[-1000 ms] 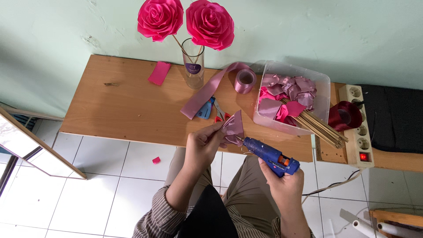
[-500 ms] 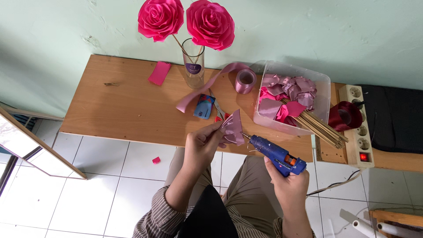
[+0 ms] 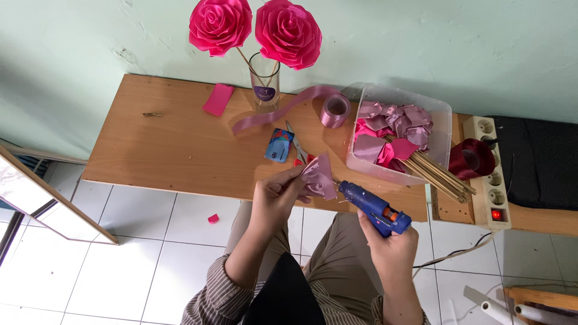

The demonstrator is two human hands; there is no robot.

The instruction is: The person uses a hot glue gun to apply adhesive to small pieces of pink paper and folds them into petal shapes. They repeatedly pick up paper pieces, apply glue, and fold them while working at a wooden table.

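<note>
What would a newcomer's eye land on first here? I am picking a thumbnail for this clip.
Two large bright pink ribbon roses stand in a clear glass at the back of the wooden table. In front, the left hand pinches a folded mauve ribbon petal while the right hand points a blue glue gun at it.

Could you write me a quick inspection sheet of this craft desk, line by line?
Surface: wooden table, against a pale green wall.
Job's things: left hand pinches a folded mauve ribbon piece; right hand grips a blue glue gun, nozzle at the piece.
Clutter: two pink ribbon roses in a glass, ribbon roll, scissors, clear tub of ribbon pieces and sticks.
Fingers: both hands closed on their things.
Cables: power strip, black cord on the floor.
Surroundings: white tiled floor.
</note>
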